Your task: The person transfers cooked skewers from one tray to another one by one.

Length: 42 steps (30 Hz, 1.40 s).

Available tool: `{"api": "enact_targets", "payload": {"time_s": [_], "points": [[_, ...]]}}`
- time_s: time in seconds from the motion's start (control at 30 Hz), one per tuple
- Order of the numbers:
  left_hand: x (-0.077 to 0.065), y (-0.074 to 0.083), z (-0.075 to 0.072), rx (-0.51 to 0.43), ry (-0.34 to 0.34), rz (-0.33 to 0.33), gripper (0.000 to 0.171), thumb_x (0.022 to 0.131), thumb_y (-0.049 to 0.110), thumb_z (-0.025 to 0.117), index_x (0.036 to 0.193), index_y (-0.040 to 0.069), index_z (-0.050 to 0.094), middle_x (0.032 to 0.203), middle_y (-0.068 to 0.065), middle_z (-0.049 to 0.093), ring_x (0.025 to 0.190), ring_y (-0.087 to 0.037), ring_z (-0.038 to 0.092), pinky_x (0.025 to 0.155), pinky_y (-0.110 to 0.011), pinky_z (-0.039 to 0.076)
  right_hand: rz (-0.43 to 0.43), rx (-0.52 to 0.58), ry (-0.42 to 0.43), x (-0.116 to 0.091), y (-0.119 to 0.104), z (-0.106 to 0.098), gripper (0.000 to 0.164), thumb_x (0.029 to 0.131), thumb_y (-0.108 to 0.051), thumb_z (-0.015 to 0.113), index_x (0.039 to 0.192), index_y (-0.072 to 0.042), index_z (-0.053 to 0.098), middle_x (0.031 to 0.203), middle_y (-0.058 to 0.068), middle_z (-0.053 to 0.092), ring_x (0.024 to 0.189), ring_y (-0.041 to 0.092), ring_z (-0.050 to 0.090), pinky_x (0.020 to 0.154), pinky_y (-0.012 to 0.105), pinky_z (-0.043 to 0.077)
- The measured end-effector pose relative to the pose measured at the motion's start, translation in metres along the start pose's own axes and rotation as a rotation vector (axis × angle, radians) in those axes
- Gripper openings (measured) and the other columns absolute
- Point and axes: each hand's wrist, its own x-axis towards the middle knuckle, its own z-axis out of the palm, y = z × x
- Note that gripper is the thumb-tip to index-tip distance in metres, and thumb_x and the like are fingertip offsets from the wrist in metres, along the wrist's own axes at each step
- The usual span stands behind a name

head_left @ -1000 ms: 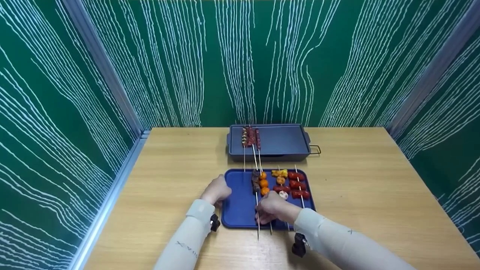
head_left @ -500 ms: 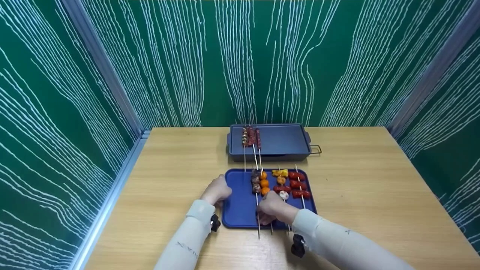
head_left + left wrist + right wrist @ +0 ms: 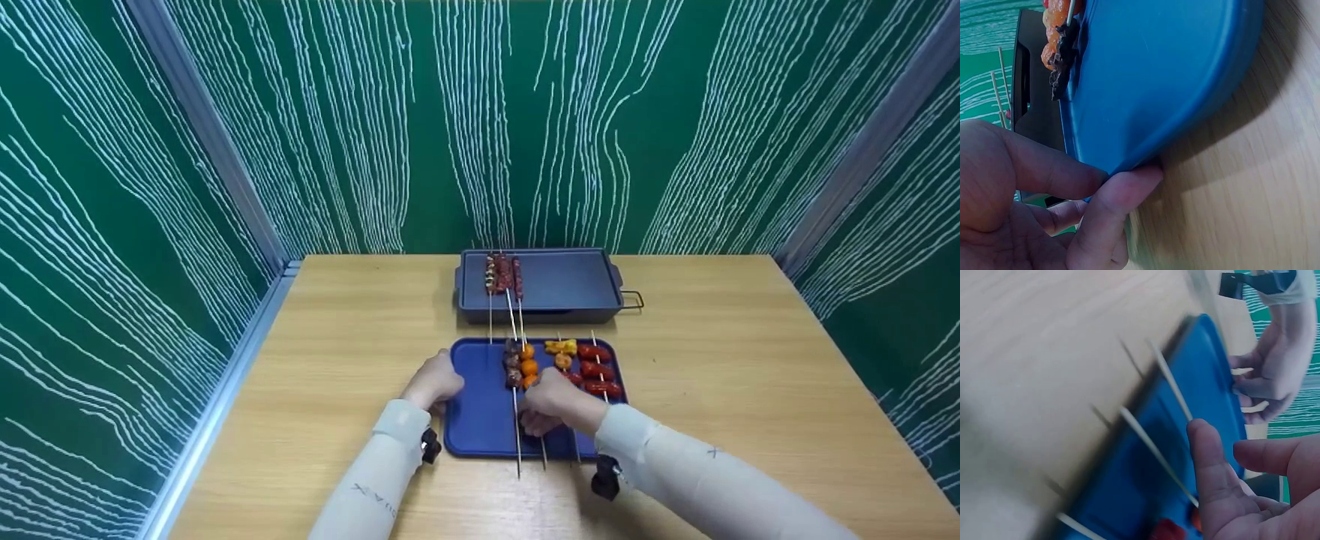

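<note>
Four skewers (image 3: 529,367) on one tray (image 3: 476,405) — three on the griddle (image 3: 562,277).

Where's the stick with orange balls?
In the head view, the orange skewer lies on the blue tray, just right of the dark skewer, partly hidden by the right hand.

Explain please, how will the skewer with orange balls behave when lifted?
The orange-ball skewer is probably stiff, as its stick looks straight. Its balls look round, so it may roll. Its loaded far end might dip.
</note>
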Motion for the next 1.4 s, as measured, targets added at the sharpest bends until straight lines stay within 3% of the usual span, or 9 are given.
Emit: {"api": "enact_targets", "payload": {"time_s": [0.13,0.17,0.3,0.47,0.67,0.83,1.1,1.3,1.4], "points": [[0.015,-0.013,0.006,-0.033,-0.014,-0.002,0.067,0.092,0.002,0.049,0.157,-0.013,0.039,0.135,-0.038,0.062,0.049,-0.029,0.066,0.036,-0.039,0.057,-0.012,0.03,-0.013,-0.002,-0.013,-0.012,0.016,0.095,0.004,0.064,0.099,0.016,0.072,0.074,0.018,0.075,0.054,0.02,0.07,0.055,0.033,0.067],[0.014,-0.009,0.003,-0.036,-0.023,-0.024,0.068,0.092,0.002,0.049,0.157,-0.013,0.038,0.133,-0.038,0.062,0.047,-0.031,0.065,0.036,-0.041,0.057,-0.015,0.032,-0.016,-0.003,-0.016,-0.014,0.016,0.096,0.002,0.065,0.1,0.016,0.073,0.075,0.017,0.076,0.055,0.019,0.07,0.056,0.034,0.067],[0.03,-0.022,0.012,-0.025,-0.026,-0.029,0.068,0.093,0.004,0.049,0.158,-0.011,0.037,0.13,-0.038,0.064,0.045,-0.032,0.064,0.035,-0.043,0.057,-0.034,0.02,-0.021,-0.003,-0.03,-0.024,0.016,0.097,-0.002,0.066,0.095,0.012,0.075,0.077,0.015,0.076,0.058,0.019,0.071,0.06,0.035,0.068],[0.012,-0.007,0.004,-0.05,-0.034,-0.061,0.069,0.095,0.003,0.05,0.16,-0.01,0.035,0.134,-0.036,0.063,0.047,-0.03,0.062,0.038,-0.042,0.057,-0.068,0.017,-0.022,0.001,-0.043,-0.035,0.014,0.096,-0.003,0.065,0.098,0.008,0.074,0.073,0.01,0.074,0.057,0.016,0.07,0.057,0.031,0.066],[-0.009,0.011,-0.005,-0.02,-0.026,-0.072,0.067,0.098,0.003,0.05,0.163,-0.007,0.034,0.139,-0.032,0.062,0.047,-0.023,0.058,0.037,-0.033,0.053,-0.096,0.114,-0.028,0.01,-0.049,-0.046,0.019,0.099,0.0,0.061,0.11,0.011,0.072,0.073,0.007,0.069,0.058,0.013,0.066,0.055,0.028,0.062],[-0.012,0.013,-0.006,-0.034,-0.03,-0.08,0.069,0.099,0.003,0.05,0.165,-0.006,0.032,0.14,-0.03,0.061,0.049,-0.022,0.057,0.036,-0.03,0.05,-0.144,0.122,-0.012,0.02,-0.047,-0.051,0.015,0.099,-0.008,0.07,0.105,0.006,0.07,0.077,0.003,0.067,0.066,0.012,0.063,0.063,0.029,0.064],[-0.013,0.013,-0.007,-0.038,-0.033,-0.083,0.068,0.099,0.004,0.049,0.164,-0.006,0.033,0.14,-0.03,0.061,0.049,-0.021,0.057,0.037,-0.029,0.05,-0.195,0.115,0.059,0.038,-0.038,-0.054,0.027,0.103,-0.019,0.074,0.12,0.002,0.07,0.106,0.011,0.074,0.09,0.02,0.073,0.088,0.04,0.069],[-0.012,0.012,-0.006,0.0,-0.012,-0.043,0.066,0.096,0.003,0.05,0.16,-0.01,0.038,0.135,-0.034,0.064,0.043,-0.02,0.056,0.033,-0.027,0.047,-0.201,0.166,0.08,0.054,-0.031,-0.053,0.032,0.101,-0.019,0.076,0.123,0.003,0.066,0.099,0.005,0.07,0.084,0.017,0.07,0.079,0.032,0.068],[-0.012,0.012,-0.006,-0.012,-0.01,-0.043,0.066,0.096,0.003,0.05,0.159,-0.01,0.038,0.134,-0.034,0.063,0.043,-0.02,0.055,0.032,-0.027,0.047,-0.188,0.192,0.078,0.061,-0.03,-0.053,0.036,0.101,-0.019,0.076,0.127,0.004,0.064,0.103,0.007,0.07,0.085,0.017,0.07,0.082,0.033,0.069]]}}
